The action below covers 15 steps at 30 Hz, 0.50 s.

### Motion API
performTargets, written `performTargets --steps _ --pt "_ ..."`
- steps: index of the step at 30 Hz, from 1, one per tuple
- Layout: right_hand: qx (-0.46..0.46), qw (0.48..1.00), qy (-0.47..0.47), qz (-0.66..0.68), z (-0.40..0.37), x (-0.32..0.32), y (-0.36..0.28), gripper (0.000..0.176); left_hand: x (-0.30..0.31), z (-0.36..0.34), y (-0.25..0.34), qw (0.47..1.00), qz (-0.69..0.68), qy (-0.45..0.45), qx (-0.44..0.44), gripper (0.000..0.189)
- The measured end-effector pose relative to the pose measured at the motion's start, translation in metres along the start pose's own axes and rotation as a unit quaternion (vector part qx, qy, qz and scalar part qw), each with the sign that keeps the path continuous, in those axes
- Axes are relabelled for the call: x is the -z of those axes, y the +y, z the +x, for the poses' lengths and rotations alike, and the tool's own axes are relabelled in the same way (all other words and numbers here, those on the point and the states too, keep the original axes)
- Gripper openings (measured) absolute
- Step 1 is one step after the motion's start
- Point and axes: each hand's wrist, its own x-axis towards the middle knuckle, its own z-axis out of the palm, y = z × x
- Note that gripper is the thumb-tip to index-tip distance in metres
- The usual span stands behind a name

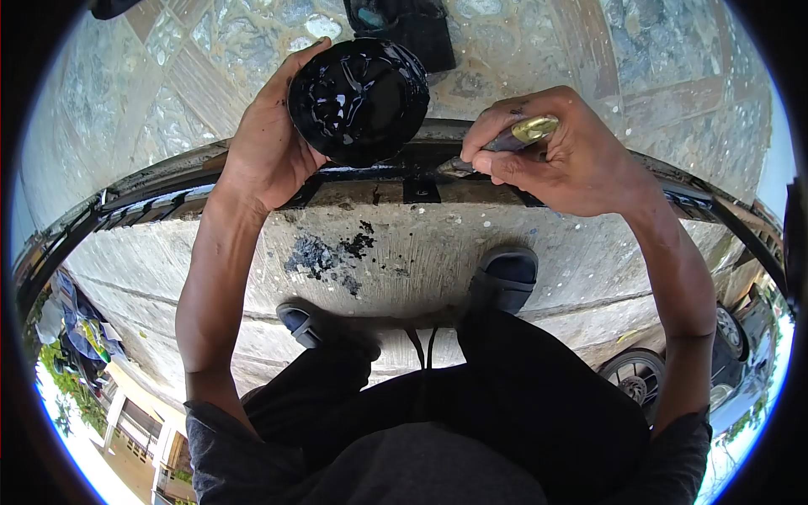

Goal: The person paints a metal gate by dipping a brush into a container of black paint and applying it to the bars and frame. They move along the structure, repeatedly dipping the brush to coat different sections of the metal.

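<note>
My left hand is wrapped round the side of a round black container, with glossy black paint inside it. Between the thumb and fingers of my right hand is a paintbrush with a dark handle and a gold-coloured end. Its bristle end points left, close over a black metal rail that runs across the view. The container overlaps part of this rail. A short black bracket shows below the rail, on the concrete edge.
Black paint stains mark the concrete floor in front of my sandalled feet. Beyond the rail lies stone-patterned paving with a black item on it. A motorbike wheel stands at lower right, and cloths or bags lie at left.
</note>
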Motion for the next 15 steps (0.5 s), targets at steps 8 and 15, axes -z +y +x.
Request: performTargets --steps 8,15 --pt "-0.008 1.000 0.012 0.010 -0.002 0.011 -0.008 0.007 0.012 0.001 0.016 0.997 -0.050 -0.057 0.005 0.056" --pt "-0.063 0.995 0.065 0.038 0.006 0.013 -0.011 0.008 0.021 -0.001 0.010 0.993 -0.085 -0.083 0.002 0.057"
